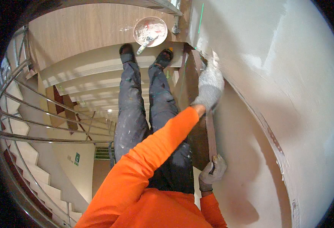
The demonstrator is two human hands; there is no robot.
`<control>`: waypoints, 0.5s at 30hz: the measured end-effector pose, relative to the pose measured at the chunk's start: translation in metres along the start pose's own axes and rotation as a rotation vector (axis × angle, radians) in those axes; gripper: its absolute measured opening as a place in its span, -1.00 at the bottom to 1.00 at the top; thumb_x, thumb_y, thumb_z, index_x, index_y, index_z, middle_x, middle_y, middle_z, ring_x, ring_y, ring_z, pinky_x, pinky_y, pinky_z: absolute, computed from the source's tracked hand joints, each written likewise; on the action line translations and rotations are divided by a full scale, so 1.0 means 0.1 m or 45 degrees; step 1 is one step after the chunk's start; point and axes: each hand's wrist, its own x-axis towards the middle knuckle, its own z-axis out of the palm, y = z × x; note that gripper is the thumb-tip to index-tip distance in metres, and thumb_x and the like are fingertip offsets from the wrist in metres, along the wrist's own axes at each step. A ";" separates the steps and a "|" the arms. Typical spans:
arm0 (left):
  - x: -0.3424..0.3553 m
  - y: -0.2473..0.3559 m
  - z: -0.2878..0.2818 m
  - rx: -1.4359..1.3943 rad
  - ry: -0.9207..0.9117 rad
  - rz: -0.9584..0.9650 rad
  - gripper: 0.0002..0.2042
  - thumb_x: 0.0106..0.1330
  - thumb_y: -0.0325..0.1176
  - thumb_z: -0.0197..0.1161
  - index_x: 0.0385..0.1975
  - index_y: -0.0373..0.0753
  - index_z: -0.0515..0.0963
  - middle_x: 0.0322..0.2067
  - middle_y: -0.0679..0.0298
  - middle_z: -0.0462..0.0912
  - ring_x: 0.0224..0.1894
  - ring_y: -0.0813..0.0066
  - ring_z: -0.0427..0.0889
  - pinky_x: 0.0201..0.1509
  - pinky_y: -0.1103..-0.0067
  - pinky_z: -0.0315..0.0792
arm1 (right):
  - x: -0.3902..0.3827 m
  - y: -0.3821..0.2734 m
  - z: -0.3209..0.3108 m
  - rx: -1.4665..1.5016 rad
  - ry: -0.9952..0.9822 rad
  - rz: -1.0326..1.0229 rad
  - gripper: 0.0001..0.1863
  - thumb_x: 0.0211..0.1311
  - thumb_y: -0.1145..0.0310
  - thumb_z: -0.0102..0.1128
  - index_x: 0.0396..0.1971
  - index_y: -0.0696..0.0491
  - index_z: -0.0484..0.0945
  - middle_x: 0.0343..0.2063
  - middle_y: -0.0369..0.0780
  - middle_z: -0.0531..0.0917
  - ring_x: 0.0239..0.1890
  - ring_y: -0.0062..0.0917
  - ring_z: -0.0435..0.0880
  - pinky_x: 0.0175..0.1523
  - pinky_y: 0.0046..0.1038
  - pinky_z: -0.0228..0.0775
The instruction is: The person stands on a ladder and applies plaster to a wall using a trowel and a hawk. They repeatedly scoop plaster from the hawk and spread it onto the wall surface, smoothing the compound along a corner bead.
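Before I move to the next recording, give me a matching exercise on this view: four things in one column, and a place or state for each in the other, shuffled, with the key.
Things
1. Left hand
2. Right hand
3. Bowl
4. Metal railing

Places and states
A. Holds pale paste, with a tool leaning over the rim
B. Gloved, the nearer of the two to the torso, by the edge of the brown panel
C. Along the left side of the picture, beside the stairs
D. Gloved, the farther of the two from the torso

Right pairs: 1-D, 2-B, 3-A, 4-C
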 end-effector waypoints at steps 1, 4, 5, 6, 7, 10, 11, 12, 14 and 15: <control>-0.06 0.10 -0.05 -0.012 -0.050 0.011 -0.39 0.39 -0.45 -0.02 0.46 -0.41 0.13 0.27 -0.26 0.42 0.02 -0.25 0.62 0.14 0.17 0.53 | -0.03 0.04 0.02 0.029 0.011 0.006 -0.77 0.43 0.39 0.08 -0.04 0.13 0.60 -0.02 -0.02 0.66 0.02 -0.08 0.62 0.16 -0.06 0.45; -0.46 0.09 -0.15 0.123 -0.068 0.253 -0.41 0.39 -0.46 0.00 0.44 -0.43 0.17 0.38 -0.19 0.30 0.26 -0.06 0.49 0.30 0.30 0.43 | -0.07 0.05 0.00 0.045 -0.013 0.002 -0.75 0.42 0.40 0.07 -0.01 0.13 0.60 0.01 -0.02 0.65 0.04 -0.08 0.60 0.19 -0.08 0.43; -0.58 0.09 -0.22 0.171 -0.173 0.287 -0.42 0.39 -0.46 0.01 0.42 -0.48 0.20 0.41 -0.20 0.25 0.35 0.03 0.40 0.37 0.36 0.36 | -0.05 0.05 0.00 0.032 -0.023 -0.005 -0.75 0.42 0.40 0.07 -0.01 0.13 0.60 0.02 -0.02 0.65 0.05 -0.08 0.59 0.19 -0.08 0.43; -0.64 0.07 -0.27 0.217 -0.274 0.316 -0.42 0.39 -0.45 0.03 0.41 -0.54 0.22 0.44 -0.20 0.20 0.45 0.13 0.31 0.44 0.41 0.28 | -0.03 0.05 -0.01 0.031 -0.023 -0.014 -0.75 0.42 0.40 0.06 -0.01 0.13 0.60 0.01 -0.02 0.65 0.05 -0.08 0.59 0.19 -0.08 0.43; -0.63 -0.01 -0.27 0.069 -0.393 0.304 -0.44 0.43 -0.43 0.01 0.41 -0.53 0.22 0.45 -0.19 0.20 0.42 0.09 0.34 0.42 0.38 0.31 | -0.02 0.04 -0.01 0.029 -0.023 -0.020 -0.75 0.42 0.40 0.06 -0.01 0.13 0.60 0.01 -0.02 0.65 0.05 -0.08 0.59 0.20 -0.07 0.43; -0.41 0.03 -0.57 0.380 -0.193 0.578 -0.46 0.43 -0.45 0.04 0.39 -0.50 0.26 0.40 -0.18 0.29 0.36 0.04 0.41 0.34 0.31 0.40 | -0.07 0.02 -0.02 0.045 -0.013 0.031 -0.75 0.42 0.40 0.06 -0.02 0.13 0.60 0.00 -0.02 0.66 0.06 -0.07 0.59 0.22 -0.07 0.41; -0.38 -0.25 -0.50 0.267 0.059 0.656 -0.47 0.41 -0.46 0.07 0.38 -0.47 0.30 0.36 -0.19 0.35 0.23 0.02 0.53 0.20 0.30 0.50 | -0.07 0.01 -0.02 0.063 -0.009 0.039 -0.75 0.42 0.40 0.06 -0.02 0.14 0.60 0.00 -0.02 0.66 0.06 -0.07 0.59 0.22 -0.06 0.41; -0.26 -0.50 -0.35 0.372 0.063 0.685 -0.48 0.40 -0.44 0.09 0.36 -0.45 0.33 0.28 -0.18 0.43 0.13 0.03 0.57 0.10 0.31 0.51 | -0.06 0.01 -0.03 0.027 -0.012 0.044 -0.75 0.42 0.40 0.06 -0.02 0.14 0.60 0.00 -0.02 0.66 0.06 -0.07 0.59 0.22 -0.07 0.41; 0.09 -0.88 -0.12 0.414 -0.397 0.400 -0.55 0.40 -0.41 0.08 0.29 -0.37 0.42 0.15 -0.16 0.52 0.05 0.05 0.60 0.05 0.33 0.52 | -0.05 -0.03 -0.05 -0.047 -0.025 0.053 -0.75 0.41 0.40 0.06 -0.03 0.14 0.61 -0.02 -0.02 0.67 0.05 -0.07 0.60 0.22 -0.07 0.42; 0.24 -1.35 0.23 -0.512 -0.146 0.302 -0.56 0.34 -0.45 0.12 0.23 -0.35 0.46 0.14 -0.15 0.55 0.10 -0.01 0.58 0.14 0.27 0.49 | 0.05 -0.02 -0.08 -0.013 -0.041 -0.036 -0.76 0.41 0.39 0.08 -0.04 0.13 0.60 -0.04 -0.02 0.67 0.01 -0.07 0.61 0.17 -0.06 0.44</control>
